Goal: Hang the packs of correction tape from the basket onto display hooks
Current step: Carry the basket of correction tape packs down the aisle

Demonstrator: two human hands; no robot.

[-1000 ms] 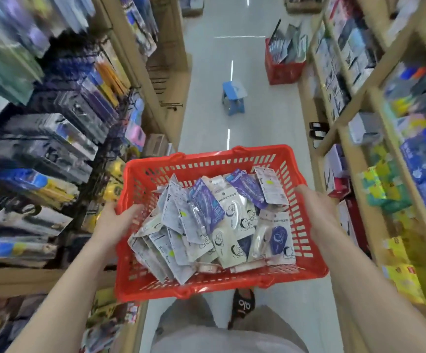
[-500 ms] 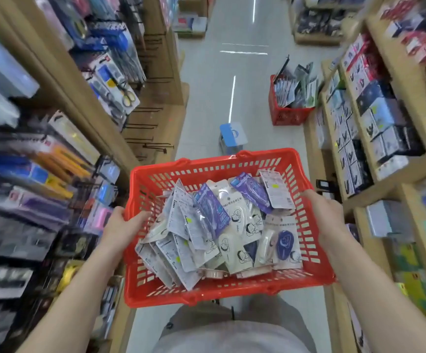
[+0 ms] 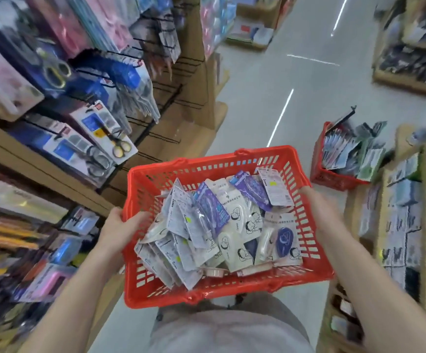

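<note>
I carry a red plastic basket (image 3: 245, 289) in front of my waist in a shop aisle. It holds several packs of correction tape (image 3: 219, 225), white, purple and dark blue, lying in a loose heap. My left hand (image 3: 118, 230) grips the basket's left rim with the thumb inside. My right hand (image 3: 321, 210) grips the right rim. Black display hooks (image 3: 166, 98), some bare, stick out from the shelving on the left above the basket.
Packs of scissors (image 3: 99, 138) and other stationery hang on the left shelving. A second red basket (image 3: 339, 161) full of packs stands on the floor ahead right. Shelves of boxed goods (image 3: 405, 212) line the right. The grey aisle floor (image 3: 270, 80) runs ahead.
My view has risen and swung left toward the left shelving as I walk forward. The basket stays held in both hands. The blue stool has gone out of sight.
</note>
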